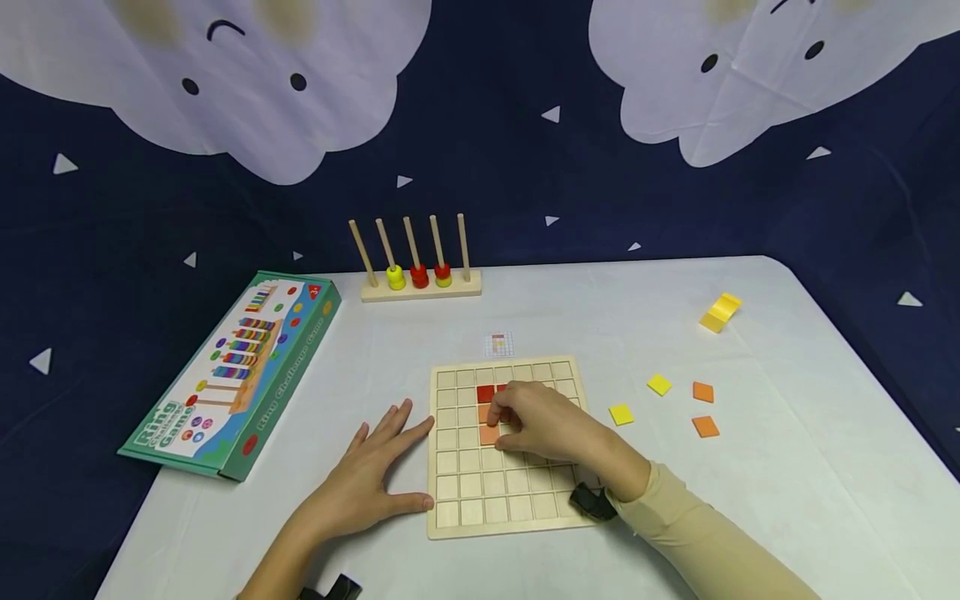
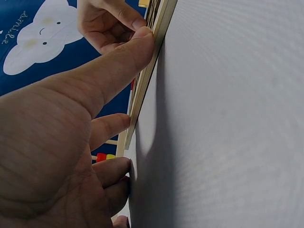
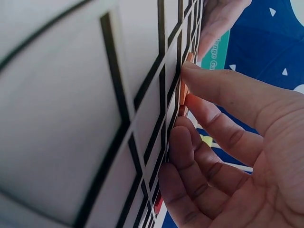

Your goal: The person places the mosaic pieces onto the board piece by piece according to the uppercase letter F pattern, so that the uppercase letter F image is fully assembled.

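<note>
On the white bench (image 1: 787, 500) we see a wooden grid board (image 1: 501, 492), a ring-game box (image 1: 232, 375), a five-peg ring stand (image 1: 420, 287), a small pattern card (image 1: 498, 343), and loose yellow (image 1: 621, 414) and orange tiles (image 1: 705, 427) at the right.

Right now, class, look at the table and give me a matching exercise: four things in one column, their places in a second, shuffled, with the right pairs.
Things:
1. game box
2. peg stand
3. left hand
4. folded yellow piece

Places:
A. far right of the table
B. flat beside the grid board's left edge
C. left edge of the table
D. back of the table, centre

Pairs: 1-C, 2-D, 3-B, 4-A
</note>
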{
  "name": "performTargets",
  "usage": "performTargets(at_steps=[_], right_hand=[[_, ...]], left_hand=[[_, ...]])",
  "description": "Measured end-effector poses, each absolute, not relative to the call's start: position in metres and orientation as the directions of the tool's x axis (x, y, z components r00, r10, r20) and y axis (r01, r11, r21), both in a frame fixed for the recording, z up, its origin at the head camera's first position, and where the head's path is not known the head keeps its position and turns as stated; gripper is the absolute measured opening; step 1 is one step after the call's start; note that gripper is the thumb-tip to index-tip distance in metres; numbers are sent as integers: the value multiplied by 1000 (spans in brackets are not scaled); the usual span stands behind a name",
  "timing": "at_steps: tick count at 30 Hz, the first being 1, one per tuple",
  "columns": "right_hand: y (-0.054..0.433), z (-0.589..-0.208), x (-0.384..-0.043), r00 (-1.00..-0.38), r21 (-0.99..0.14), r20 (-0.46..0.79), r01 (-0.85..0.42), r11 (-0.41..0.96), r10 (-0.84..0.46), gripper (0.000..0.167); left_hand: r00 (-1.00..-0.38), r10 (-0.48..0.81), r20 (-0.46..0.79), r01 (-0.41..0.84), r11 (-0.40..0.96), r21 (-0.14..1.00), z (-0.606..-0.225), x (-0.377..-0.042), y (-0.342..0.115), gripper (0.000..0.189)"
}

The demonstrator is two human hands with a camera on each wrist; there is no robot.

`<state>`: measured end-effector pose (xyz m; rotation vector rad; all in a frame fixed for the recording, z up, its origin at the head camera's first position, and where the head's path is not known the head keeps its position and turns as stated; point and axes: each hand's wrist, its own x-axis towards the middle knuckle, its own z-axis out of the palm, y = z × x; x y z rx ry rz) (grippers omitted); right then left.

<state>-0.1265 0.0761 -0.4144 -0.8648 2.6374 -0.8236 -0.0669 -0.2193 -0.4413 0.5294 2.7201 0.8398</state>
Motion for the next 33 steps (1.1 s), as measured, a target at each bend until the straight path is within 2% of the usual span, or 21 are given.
performTargets(at_steps=[14, 24, 33], right_hand=[[95, -409, -121, -825, -594, -37, -435, 677, -563, 16], [149, -396, -118, -873, -622, -36, -362, 695, -487, 17], [206, -390, -112, -921, -562, -15, -315, 765, -390, 22]], left_hand=[[-905, 406, -128, 259, 764, 591, -439, -66, -220, 101], [-904, 408, -130, 257, 760, 596, -440, -66, -220, 101], [-906, 405, -127, 256, 760, 597, -440, -66, -218, 102]])
